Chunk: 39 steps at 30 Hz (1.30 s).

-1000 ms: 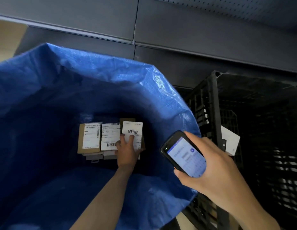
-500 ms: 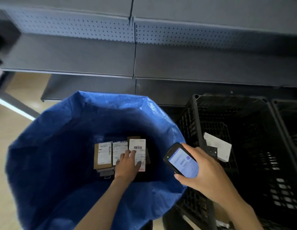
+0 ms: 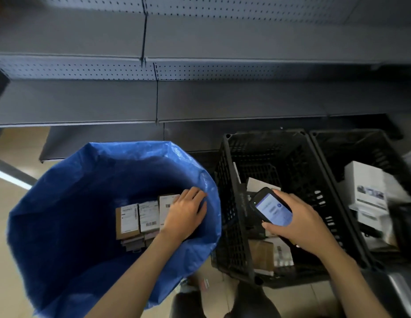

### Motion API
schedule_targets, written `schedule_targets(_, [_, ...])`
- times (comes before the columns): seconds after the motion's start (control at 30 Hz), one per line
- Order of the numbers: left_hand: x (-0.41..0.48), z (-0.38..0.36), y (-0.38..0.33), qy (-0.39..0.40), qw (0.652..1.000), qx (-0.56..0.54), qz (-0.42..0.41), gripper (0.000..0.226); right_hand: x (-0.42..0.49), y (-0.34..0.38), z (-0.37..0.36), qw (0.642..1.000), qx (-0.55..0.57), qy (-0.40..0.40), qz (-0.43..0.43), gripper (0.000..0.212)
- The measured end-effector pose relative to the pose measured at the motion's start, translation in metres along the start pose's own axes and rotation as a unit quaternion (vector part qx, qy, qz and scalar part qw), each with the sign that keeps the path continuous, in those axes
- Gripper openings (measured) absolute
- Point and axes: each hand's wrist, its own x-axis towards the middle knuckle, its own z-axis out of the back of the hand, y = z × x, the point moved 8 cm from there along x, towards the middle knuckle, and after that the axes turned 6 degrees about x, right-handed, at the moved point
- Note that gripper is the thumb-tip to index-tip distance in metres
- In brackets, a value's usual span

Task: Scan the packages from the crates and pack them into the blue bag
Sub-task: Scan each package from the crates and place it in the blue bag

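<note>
The left hand [image 3: 184, 214] has slid up and right off the lower edge of the last package [image 3: 166, 204]. It now lies over it with fingers loose and holding nothing, low in the blue bag [image 3: 73, 203] near its right wall. The right hand [image 3: 301, 228] is wrapped round the phone [image 3: 272, 210] above the black crate [image 3: 229, 214]. The next packages [image 3: 266, 253] lie in that crate, right of the bag and under the busy right hand, so I judge the free left hand must cross the rim rightward.
</note>
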Motion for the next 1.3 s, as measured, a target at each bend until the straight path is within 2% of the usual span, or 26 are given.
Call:
schedule_targets(0.2, [0.029, 0.008, -0.086, -0.031, 0.991, -0.025, -0.127, 0.020, -0.011, -0.047, 0.049, 0.999, 0.018, -0.027, -0.004, 0.086])
schedule_targets(0.3, [0.037, -0.006, -0.126, -0.005, 0.986, -0.026, -0.163, 0.019, -0.009, -0.073, 0.066, 0.999, 0.031, -0.017, 0.004, 0.087])
schedule_targets(0.4, [0.040, -0.032, -0.152, 0.049, 0.985, -0.022, -0.165, 0.018, -0.003, -0.098, 0.081, 0.999, 0.038, -0.001, 0.014, 0.086])
schedule_targets(0.67, [0.025, -0.102, -0.202, 0.216, 0.970, 0.006, -0.108, 0.022, 0.018, -0.163, 0.101, 0.997, 0.031, 0.069, 0.020, 0.101])
schedule_targets(0.83, [0.009, -0.147, -0.210, 0.281, 0.959, 0.025, 0.008, 0.024, 0.019, -0.177, 0.104, 0.994, 0.034, 0.094, 0.039, 0.100])
schedule_targets(0.97, [-0.012, -0.181, -0.202, 0.351, 0.930, 0.063, 0.084, 0.029, 0.016, -0.183, 0.102, 0.992, 0.037, 0.107, 0.048, 0.095])
schedule_targets(1.13, [-0.017, -0.199, -0.191, 0.340, 0.927, 0.046, 0.152, 0.032, 0.012, -0.191, 0.096, 0.990, 0.060, 0.119, 0.050, 0.090])
schedule_targets(1.3, [-0.012, -0.197, -0.190, 0.288, 0.938, 0.004, 0.191, 0.028, 0.006, -0.203, 0.096, 0.990, 0.087, 0.104, 0.044, 0.084])
